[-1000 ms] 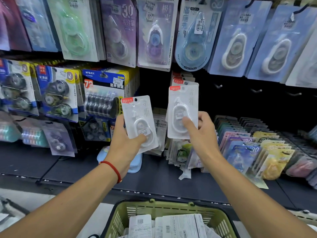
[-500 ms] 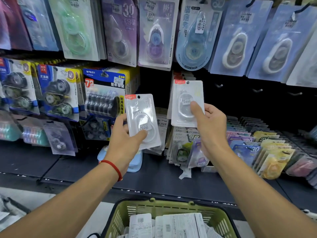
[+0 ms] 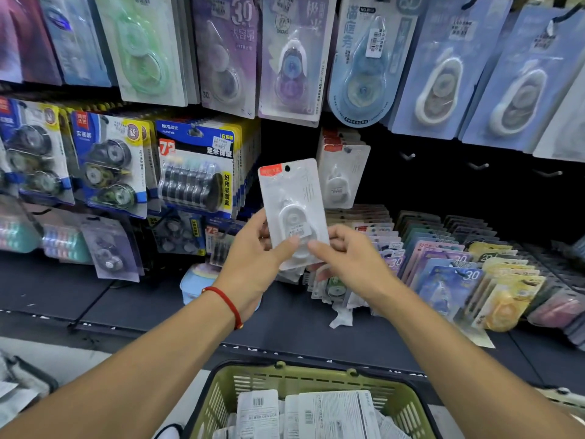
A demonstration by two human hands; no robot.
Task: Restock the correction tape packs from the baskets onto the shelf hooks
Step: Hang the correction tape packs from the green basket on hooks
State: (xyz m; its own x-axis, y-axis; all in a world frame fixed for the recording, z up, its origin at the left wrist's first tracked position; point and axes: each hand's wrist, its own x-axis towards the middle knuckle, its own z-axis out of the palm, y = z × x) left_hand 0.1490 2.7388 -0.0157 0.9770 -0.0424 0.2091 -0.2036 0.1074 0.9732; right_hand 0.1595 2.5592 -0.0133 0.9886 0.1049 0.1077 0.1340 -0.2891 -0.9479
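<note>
Both forearms reach forward and up, converging at the middle. The left hand [image 3: 253, 261], a red cord round its wrist, pinches a white pack [image 3: 292, 210] between thumb and fingers. The right hand [image 3: 351, 264] pinches the pack's lower edge from the other side.

Stationery shop: pegged correction tape packs [image 3: 343, 177]

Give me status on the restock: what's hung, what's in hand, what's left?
Done: at least one white correction tape pack hangs on a shelf hook. In hand: both the left hand and right hand hold another white pack in front of the shelf, not yet hooked. Left: the green basket below holds more packs, and bare hooks show to the right.
</note>
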